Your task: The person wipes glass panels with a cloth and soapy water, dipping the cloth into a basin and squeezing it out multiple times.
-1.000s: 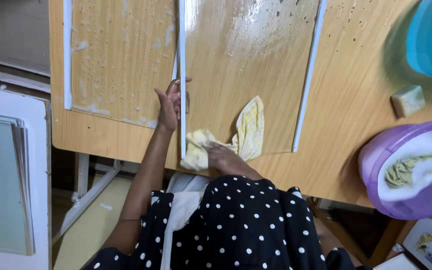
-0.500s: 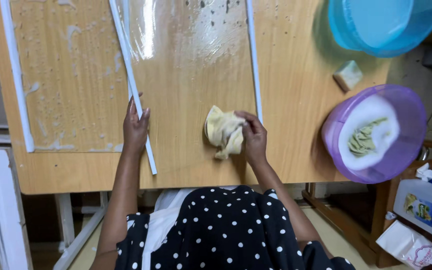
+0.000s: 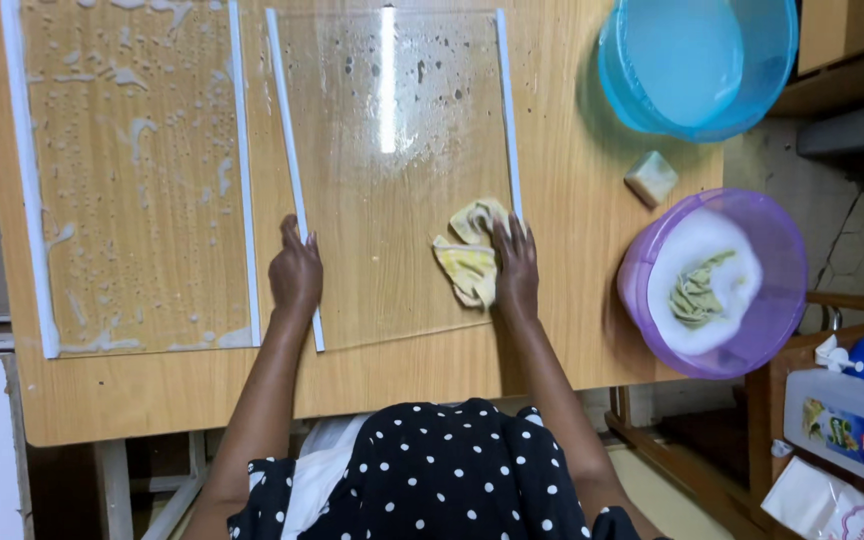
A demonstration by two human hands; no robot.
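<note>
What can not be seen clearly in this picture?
- Head view, right hand: its palm lies on the cloth, so the grip is hidden.
- Blue basin: cut off by the top edge.
- Left pane: its top is cut off too.
- Purple basin: foam hides most of the rag in it.
</note>
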